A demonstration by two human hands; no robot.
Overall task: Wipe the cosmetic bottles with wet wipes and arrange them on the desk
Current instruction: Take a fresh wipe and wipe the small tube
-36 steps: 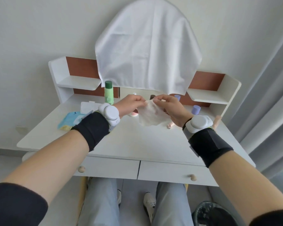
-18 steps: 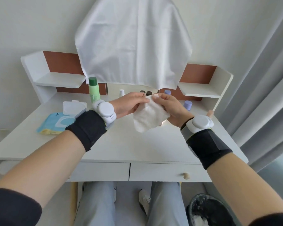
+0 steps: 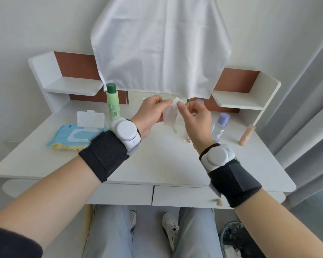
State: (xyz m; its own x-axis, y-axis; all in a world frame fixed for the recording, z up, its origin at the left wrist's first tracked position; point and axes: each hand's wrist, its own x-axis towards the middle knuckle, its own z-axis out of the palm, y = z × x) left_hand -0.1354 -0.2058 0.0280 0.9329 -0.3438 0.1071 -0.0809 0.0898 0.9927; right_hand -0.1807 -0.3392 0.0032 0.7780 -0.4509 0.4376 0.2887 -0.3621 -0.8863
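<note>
Both hands hold a white wet wipe up above the middle of the white desk. My left hand pinches its top left edge, and my right hand pinches the top right. A tall green bottle with a dark green cap stands at the back left. A clear bottle with a lilac cap stands right of my right hand. A beige tube lies near the desk's right edge. A small pinkish item shows below my right hand. Other bottles behind the hands are mostly hidden.
An open blue wet-wipe pack with its white lid up lies at the left. A white cloth hangs over the mirror at the back. Side shelves flank it. A waste bin sits on the floor at lower right, grey curtains at right.
The wipe has narrowed as my hands drew its top corners closer together. My view has tilted down and shifted, so the desk sits lower in the frame.
</note>
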